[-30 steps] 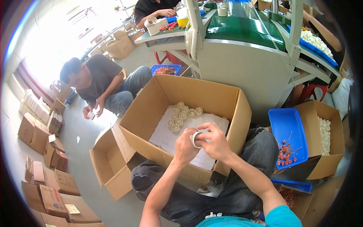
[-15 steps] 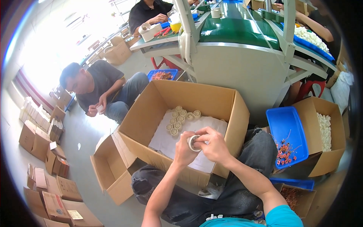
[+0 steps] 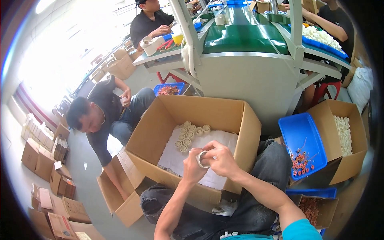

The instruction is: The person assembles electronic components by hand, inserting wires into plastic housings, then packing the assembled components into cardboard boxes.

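My left hand (image 3: 193,165) is closed around a short white round plastic cup (image 3: 201,159), its open end turned toward my right hand. The fingers of my right hand (image 3: 221,160) are bent together at the cup's mouth; whether they pinch some small thing there is hidden. Both hands are above a large open cardboard box (image 3: 251,138). Inside it, several similar white round parts (image 3: 186,138) stand grouped on a pale sheet (image 3: 222,140), beyond my hands.
Right of my knee lies a blue tray (image 3: 298,128) with red-and-black wired pieces (image 3: 301,162), beside a carton of white parts (image 3: 343,136). At left, a co-worker (image 3: 105,110) reaches into a smaller open carton (image 3: 130,208). A green conveyor (image 3: 244,40) stands ahead.
The co-worker at left has bent down and put one arm into the smaller carton, the other hand raised with a white part. My hands stay at the cup, with slight finger movement.
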`<control>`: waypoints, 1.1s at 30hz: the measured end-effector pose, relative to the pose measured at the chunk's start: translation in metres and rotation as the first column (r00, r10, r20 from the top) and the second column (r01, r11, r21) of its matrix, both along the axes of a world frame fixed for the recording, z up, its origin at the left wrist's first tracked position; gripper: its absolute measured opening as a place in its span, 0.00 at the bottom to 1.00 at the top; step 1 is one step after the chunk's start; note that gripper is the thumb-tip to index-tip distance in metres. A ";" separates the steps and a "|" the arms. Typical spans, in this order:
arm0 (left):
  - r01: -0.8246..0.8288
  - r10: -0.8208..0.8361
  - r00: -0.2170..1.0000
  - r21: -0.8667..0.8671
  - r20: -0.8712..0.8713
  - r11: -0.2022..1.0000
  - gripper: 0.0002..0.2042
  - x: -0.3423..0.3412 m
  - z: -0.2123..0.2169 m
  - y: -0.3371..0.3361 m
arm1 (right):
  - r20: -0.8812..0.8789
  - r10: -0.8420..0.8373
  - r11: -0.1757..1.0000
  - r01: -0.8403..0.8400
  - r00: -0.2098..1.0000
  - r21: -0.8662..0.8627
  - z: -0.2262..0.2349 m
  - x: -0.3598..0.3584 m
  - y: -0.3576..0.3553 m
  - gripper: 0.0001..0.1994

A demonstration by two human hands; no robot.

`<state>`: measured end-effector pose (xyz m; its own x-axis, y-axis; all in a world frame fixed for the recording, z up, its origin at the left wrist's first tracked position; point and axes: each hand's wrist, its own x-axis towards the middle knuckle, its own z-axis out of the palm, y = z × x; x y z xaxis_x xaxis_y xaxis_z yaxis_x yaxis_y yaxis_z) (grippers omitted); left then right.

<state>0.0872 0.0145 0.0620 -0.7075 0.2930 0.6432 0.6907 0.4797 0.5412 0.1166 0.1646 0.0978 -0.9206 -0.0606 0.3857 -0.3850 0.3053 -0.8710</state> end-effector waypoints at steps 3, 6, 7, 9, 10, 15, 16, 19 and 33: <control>0.017 -0.017 1.000 0.026 0.021 1.000 0.24 -0.001 0.001 0.000 | 0.021 -0.012 1.000 0.012 1.000 -0.009 0.001 0.001 -0.003 0.07; 0.010 -0.016 0.995 0.069 0.094 0.998 0.24 -0.003 0.004 0.006 | 0.022 -0.043 0.999 0.043 0.999 -0.013 -0.002 -0.003 0.002 0.09; 0.001 -0.015 0.988 0.086 0.151 0.996 0.24 -0.006 0.006 0.010 | 0.012 -0.061 0.998 0.061 0.998 0.011 -0.002 -0.005 0.006 0.10; 0.012 -0.012 1.000 0.000 -0.011 1.000 0.24 -0.020 0.033 0.020 | -0.054 -0.126 0.992 0.125 0.991 -0.032 0.005 -0.010 0.020 0.11; -0.003 -0.009 0.986 -0.072 -0.169 0.997 0.23 -0.031 0.048 0.026 | -0.113 -0.180 0.983 0.173 0.977 -0.068 0.009 -0.011 0.029 0.13; -0.041 0.028 0.971 -0.050 -0.237 0.998 0.35 -0.120 0.123 0.068 | -0.036 -0.327 0.882 0.292 0.944 -0.370 0.025 -0.018 0.060 0.13; -0.023 0.002 0.960 -0.071 -0.281 0.997 0.37 -0.141 0.141 0.088 | -0.007 -0.337 0.879 0.312 0.941 -0.362 0.019 -0.017 0.063 0.13; 0.074 -0.079 0.976 -0.032 -0.202 0.997 0.35 -0.214 0.184 0.141 | 0.128 -0.263 0.904 0.291 0.956 -0.312 0.012 -0.014 0.057 0.14; -0.111 0.051 0.868 -0.094 -0.494 0.989 0.35 -0.444 0.182 0.253 | 0.180 -0.105 0.926 0.162 0.978 -0.342 0.007 -0.012 0.047 0.15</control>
<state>-0.3568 0.2678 0.2441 -0.3357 0.3414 0.8779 0.8080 0.5835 0.0821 0.1045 0.2116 0.1046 -0.9606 0.1808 0.2111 -0.2136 0.0060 -0.9769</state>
